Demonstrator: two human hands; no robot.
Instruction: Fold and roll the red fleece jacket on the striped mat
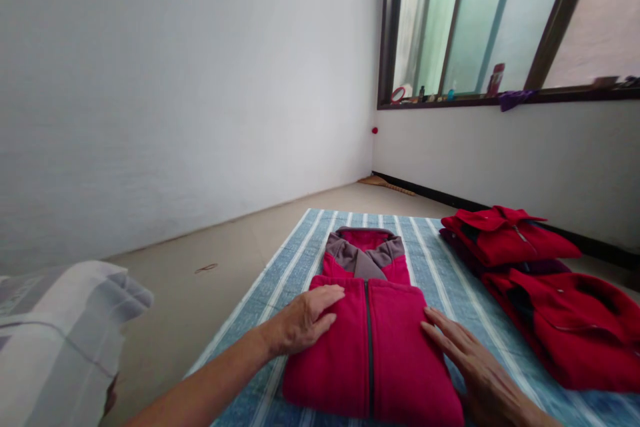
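A folded magenta zip jacket (373, 340) with a grey collar lies on a blue striped cloth (295, 267) spread on the floor. My left hand (305, 320) rests flat on the jacket's left edge, fingers stretched out. My right hand (475, 363) lies flat against the jacket's right side, fingers together and extended. Neither hand holds anything.
Red folded jackets (505, 233) and another red garment (575, 327) sit at the right of the cloth. A grey and white pillow (60, 333) lies at the left. White walls meet at the far corner; a window sill (500, 99) carries small items.
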